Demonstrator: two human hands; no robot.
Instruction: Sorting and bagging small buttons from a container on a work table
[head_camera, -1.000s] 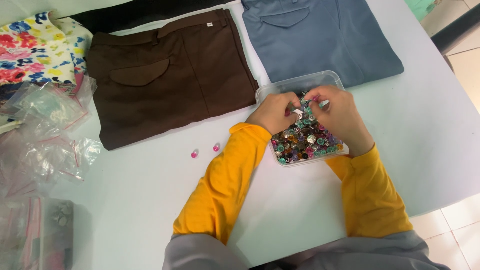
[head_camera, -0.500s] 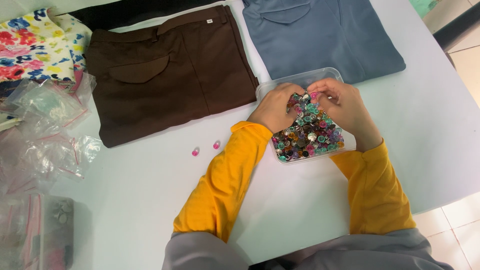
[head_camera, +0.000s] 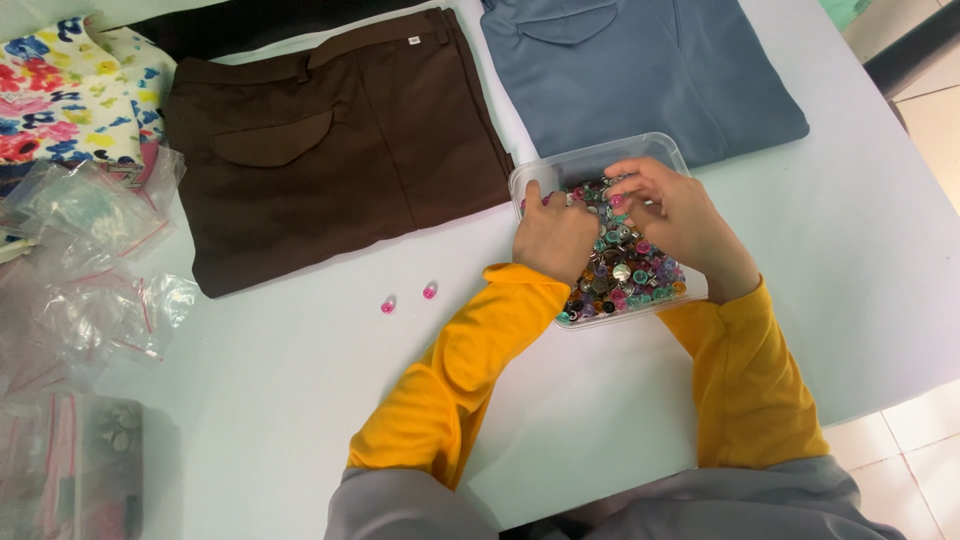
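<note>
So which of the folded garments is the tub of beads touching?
The blue garment: the clear tub's far edge meets its hem. The brown garment lies just left, apart.

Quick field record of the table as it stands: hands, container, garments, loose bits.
left hand: in the clear plastic container, on the mixed coloured buttons
right hand: over the same buttons, fingers bent; grip unclear
loose: two pink buttons on the white table
garments: brown trousers, blue garment, floral fabric
left edge: small zip bags
</note>
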